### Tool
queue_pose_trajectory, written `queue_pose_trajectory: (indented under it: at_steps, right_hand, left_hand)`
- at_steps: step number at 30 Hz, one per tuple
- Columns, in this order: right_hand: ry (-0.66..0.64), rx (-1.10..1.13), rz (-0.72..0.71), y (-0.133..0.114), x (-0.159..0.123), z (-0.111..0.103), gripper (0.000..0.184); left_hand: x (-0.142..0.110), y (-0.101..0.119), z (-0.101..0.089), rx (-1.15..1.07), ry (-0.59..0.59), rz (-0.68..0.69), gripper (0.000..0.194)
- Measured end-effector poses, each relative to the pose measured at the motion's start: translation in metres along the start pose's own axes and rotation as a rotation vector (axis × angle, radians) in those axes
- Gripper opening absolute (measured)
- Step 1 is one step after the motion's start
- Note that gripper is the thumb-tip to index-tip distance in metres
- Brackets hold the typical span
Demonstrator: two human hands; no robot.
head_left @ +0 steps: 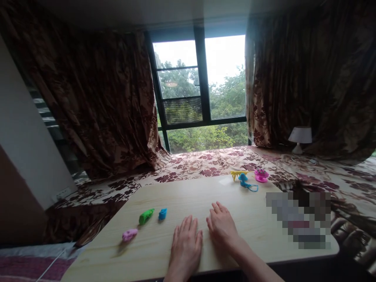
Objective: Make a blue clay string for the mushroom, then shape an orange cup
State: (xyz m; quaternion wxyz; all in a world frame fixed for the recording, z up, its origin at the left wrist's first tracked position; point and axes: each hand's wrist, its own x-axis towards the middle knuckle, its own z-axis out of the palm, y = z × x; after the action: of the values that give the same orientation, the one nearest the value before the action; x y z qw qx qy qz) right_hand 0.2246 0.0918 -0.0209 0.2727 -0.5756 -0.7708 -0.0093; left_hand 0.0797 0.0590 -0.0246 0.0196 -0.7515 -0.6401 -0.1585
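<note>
My left hand [186, 244] lies palm down on the pale wooden table [182, 196] near its front edge, fingers stretched out, holding nothing. Beside it my right hand [221, 223] rests on the tabletop a little farther forward, also flat with its fingers extended. Left of my hands are three small toys: a blue one [162, 214], a green one [146, 216] and a pink one [129, 235]. At the far right edge sit a yellow toy [237, 174], a blue toy with a cord loop [243, 180] and a magenta toy with a dotted top [261, 175].
A pixelated patch [299, 221] hides whatever is on the table's right side. Beyond the table spreads a floral cloth [205, 162] below a window [202, 78]. Patterned curtains [117, 98] hang on both sides. A white lamp [300, 135] stands at the right.
</note>
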Motion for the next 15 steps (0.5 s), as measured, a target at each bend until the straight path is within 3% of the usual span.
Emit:
queue_pose_trajectory:
  at_steps: [2,4,7,10,12,15]
  right_hand:
    - [-0.002,0.009,0.038,0.005,0.008,-0.002,0.035]
    - [0.004,0.005,0.038,0.018,-0.001,-0.007,0.037]
    - [0.006,0.012,0.006,0.036,-0.039,-0.013,0.044]
    - [-0.045,0.085,-0.165,0.029,-0.071,-0.013,0.051]
    - [-0.101,0.147,-0.275,0.011,-0.069,-0.01,0.051]
    - [-0.004,0.171,-0.078,-0.006,-0.032,-0.007,0.039]
  left_hand:
    - [0.0,-0.001,0.001,0.009,0.011,0.009,0.046]
    - [0.0,-0.003,0.003,0.016,0.019,0.012,0.046]
    - [0.001,-0.005,0.01,0.023,0.022,-0.006,0.047]
    - [0.002,-0.006,0.014,0.02,0.039,-0.008,0.047]
    - [0.002,-0.006,0.015,0.018,0.05,0.002,0.047]
    - [0.003,-0.007,0.014,0.016,0.047,0.017,0.047]
